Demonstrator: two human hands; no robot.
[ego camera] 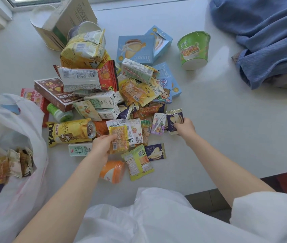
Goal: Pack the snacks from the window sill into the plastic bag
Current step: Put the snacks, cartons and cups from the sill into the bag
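A heap of snacks lies on the white window sill (226, 120): yellow chip bags, milk cartons, blue biscuit boxes, small packets. My left hand (102, 145) grips a clear yellow packet of puffed snacks (119, 137) at the heap's near edge. My right hand (185, 128) holds a small dark-blue biscuit packet (174, 120) at the heap's right edge. The white plastic bag (25, 123) stands open at the left, with several snack packets inside.
A green instant-noodle cup (193, 50) stands at the back right. Blue fabric (265, 37) is bunched at the far right. An open cardboard box (64, 20) sits at the back by the window frame. An orange-lidded jar (112, 171) lies near the sill's front edge.
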